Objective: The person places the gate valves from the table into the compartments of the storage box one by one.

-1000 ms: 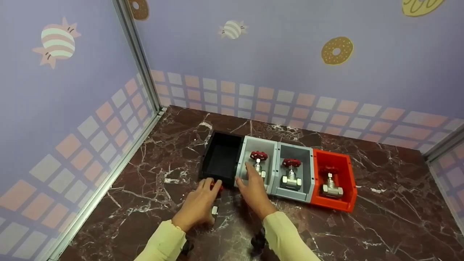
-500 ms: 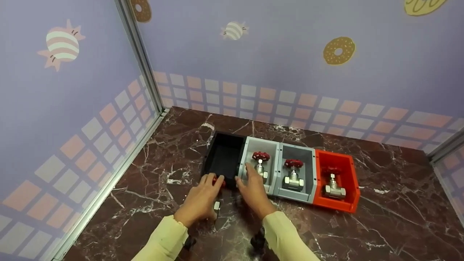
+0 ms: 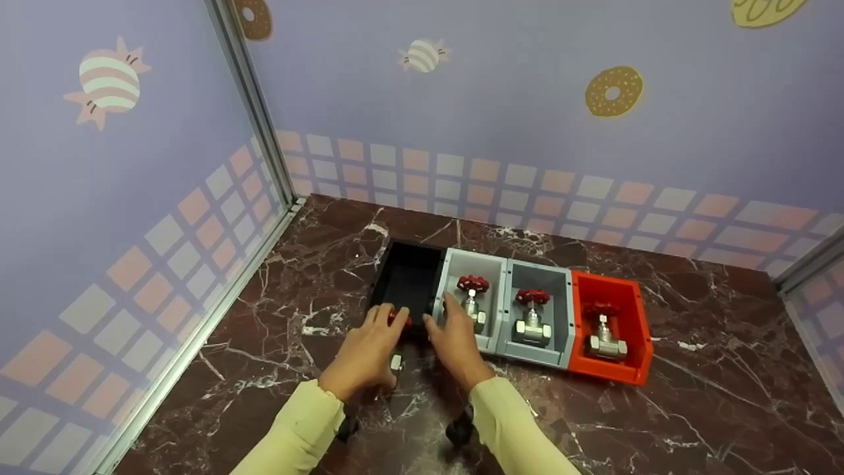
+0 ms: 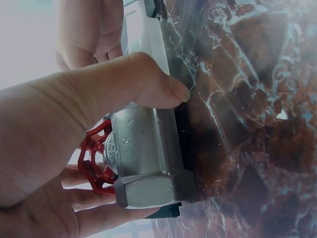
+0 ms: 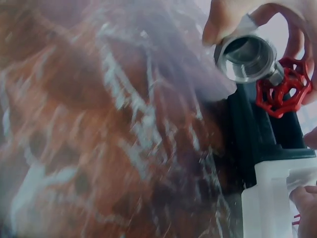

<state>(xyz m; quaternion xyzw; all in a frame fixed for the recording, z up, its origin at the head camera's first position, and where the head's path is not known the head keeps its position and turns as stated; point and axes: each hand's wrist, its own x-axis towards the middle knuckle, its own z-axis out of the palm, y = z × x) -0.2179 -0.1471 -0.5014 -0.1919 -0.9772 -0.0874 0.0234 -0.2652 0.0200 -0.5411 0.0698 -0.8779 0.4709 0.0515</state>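
Note:
My left hand (image 3: 366, 346) grips a steel gate valve (image 4: 143, 139) with a red handwheel (image 4: 99, 156). Its thumb lies across the valve body in the left wrist view. The handwheel is at the front edge of the black bin (image 3: 410, 280), and the valve's round open end shows in the right wrist view. My right hand (image 3: 456, 340) is at the shared side of the black bin and the white bin (image 3: 478, 262), thumb and forefinger spread. Whether it presses the wall is unclear. A valve with a red handwheel (image 3: 473, 284) stands in the white bin, partly behind that hand.
To the right, a grey bin (image 3: 541, 274) and an orange-red bin (image 3: 625, 303) join the row, each holding a similar valve. The row stands on a dark marbled surface (image 3: 316, 284). Patterned walls (image 3: 514, 119) rise behind and at the left.
My left hand has moved slightly forward with the valve, bringing the handwheel up to the black bin's front edge. My right hand stays nearly in place. The bins have not visibly moved.

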